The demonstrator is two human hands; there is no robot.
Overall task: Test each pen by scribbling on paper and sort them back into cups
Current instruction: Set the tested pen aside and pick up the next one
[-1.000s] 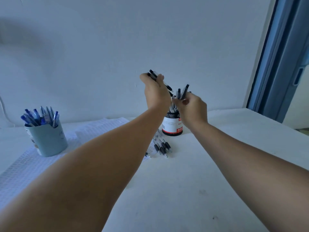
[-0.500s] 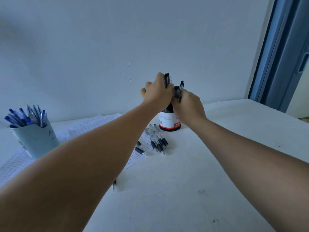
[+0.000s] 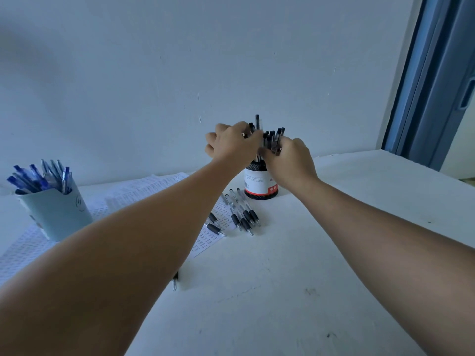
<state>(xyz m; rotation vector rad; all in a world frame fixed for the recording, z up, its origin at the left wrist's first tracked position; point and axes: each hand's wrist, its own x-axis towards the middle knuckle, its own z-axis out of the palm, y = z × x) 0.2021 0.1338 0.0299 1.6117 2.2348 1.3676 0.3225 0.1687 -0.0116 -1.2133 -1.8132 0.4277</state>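
A black mesh cup [image 3: 259, 183] with a white and red label stands at the table's far middle, full of black pens [image 3: 273, 136]. My left hand [image 3: 231, 143] grips a few black pens upright right above the cup's left side. Touching it on the right, my right hand [image 3: 290, 160] is curled round the bunch of pens sticking out of the cup. Several black pens [image 3: 243, 214] lie loose on the table in front of the cup. A light blue cup [image 3: 55, 214] with blue pens [image 3: 38, 177] stands at the left.
Printed paper sheets [image 3: 144, 191] lie under and beside the blue cup, reaching the loose pens. One more pen [image 3: 175, 280] peeks out beneath my left forearm. A white wall rises close behind the table; a blue door frame [image 3: 437, 80] stands at the right.
My left hand has lowered its black pens from a raised slant to upright over the black cup, meeting my right hand. The view has shifted slightly.
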